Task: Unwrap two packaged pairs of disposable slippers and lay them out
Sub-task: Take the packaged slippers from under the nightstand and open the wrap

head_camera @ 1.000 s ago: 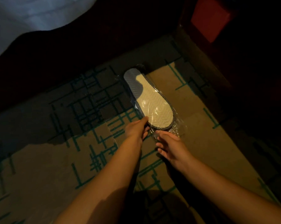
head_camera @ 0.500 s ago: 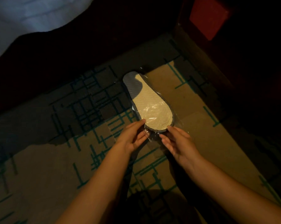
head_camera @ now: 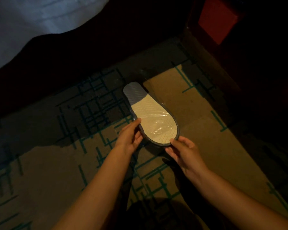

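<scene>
One packaged pair of slippers [head_camera: 152,118] in clear plastic wrap is held sole-up just above the carpet, its pale ribbed sole lit and its far end in shadow. My left hand [head_camera: 131,138] grips the near left edge of the package with thumb on top. My right hand [head_camera: 183,151] pinches the near end at the dark rim. Shiny wrap creases show across the sole. Only this one package is visible.
A tan carpet [head_camera: 181,100] with teal line patterns covers the floor. White bedding [head_camera: 32,22] hangs at the top left over a dark bed base. A dark wooden furniture piece with a red panel [head_camera: 217,20] stands at the top right.
Both hands have closed onto the near end of the package and lifted it slightly off the carpet. The loose wrap at the near end is now gathered under my fingers.
</scene>
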Demonstrator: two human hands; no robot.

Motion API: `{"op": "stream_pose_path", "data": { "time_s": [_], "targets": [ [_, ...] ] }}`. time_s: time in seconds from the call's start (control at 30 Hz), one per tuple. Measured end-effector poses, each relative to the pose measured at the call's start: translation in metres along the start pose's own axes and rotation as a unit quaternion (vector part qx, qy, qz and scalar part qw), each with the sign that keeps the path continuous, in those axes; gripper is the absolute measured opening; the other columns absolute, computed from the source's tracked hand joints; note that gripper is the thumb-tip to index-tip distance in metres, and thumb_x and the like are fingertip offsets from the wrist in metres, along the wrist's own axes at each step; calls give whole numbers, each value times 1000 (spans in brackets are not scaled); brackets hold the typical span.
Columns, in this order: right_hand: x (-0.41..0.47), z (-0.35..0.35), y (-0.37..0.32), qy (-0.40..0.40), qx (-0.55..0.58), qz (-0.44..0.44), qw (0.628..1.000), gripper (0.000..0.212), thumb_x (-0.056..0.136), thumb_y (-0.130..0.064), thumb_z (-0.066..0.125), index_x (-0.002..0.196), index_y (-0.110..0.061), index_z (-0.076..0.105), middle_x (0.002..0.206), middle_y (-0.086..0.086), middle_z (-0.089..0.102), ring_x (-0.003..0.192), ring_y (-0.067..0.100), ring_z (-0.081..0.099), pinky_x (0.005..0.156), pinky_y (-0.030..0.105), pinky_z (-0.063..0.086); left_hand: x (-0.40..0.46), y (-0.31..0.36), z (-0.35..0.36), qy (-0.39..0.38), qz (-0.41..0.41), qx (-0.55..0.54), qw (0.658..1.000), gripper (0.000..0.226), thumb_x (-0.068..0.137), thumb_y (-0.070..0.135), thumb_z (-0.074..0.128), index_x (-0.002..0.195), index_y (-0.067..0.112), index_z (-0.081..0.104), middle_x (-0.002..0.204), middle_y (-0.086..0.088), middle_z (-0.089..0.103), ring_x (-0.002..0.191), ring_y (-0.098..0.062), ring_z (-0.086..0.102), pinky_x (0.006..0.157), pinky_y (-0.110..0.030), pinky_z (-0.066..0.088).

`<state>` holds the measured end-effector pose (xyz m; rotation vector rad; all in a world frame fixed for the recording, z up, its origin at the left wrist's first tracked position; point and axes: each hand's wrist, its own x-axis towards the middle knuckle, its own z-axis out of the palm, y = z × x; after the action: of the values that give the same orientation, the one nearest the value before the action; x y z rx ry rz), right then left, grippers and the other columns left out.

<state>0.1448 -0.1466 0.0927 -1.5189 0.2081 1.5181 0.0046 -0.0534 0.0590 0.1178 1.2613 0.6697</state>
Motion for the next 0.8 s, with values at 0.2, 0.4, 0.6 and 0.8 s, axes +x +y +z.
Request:
{"op": "stream_pose_path", "data": {
  "time_s": [0.2,0.4,0.6,0.8],
  "targets": [
    [-6,-2,-3,-25,-12,-3,1000,26,87,3,55,78,-22,53,77,8,64,71,19,61,50,20,57,1,1,-4,3,24,14,1000,5,86,16,60,91,15,62,79,0,73,59,-6,70,54,-19,57],
    [1,-7,-3,-47,-37,-18,998,31,86,3,55,95,-27,55,84,6,67,71,17,64,53,22,58,-7,8,-7,-50,-38,45,997,26,84,41,58,95,18,63,84,-3,72,77,-16,68,68,-31,57],
    [6,-5,-7,-89,-94,-68,989,56,84,3,56,122,-36,45,76,-2,72,57,8,67,48,20,55,-13,-13,-2,-33,-64,101,992,28,84,19,63,111,17,57,93,-4,69,78,-16,67,66,-30,59],
    [9,3,-14,-82,-139,-128,979,54,83,-2,61,124,-34,46,89,0,71,64,7,68,50,16,53,-11,-11,5,-31,-16,28,999,17,85,13,62,102,13,59,78,-3,74,67,-13,70,53,-23,58]
  ]
}}
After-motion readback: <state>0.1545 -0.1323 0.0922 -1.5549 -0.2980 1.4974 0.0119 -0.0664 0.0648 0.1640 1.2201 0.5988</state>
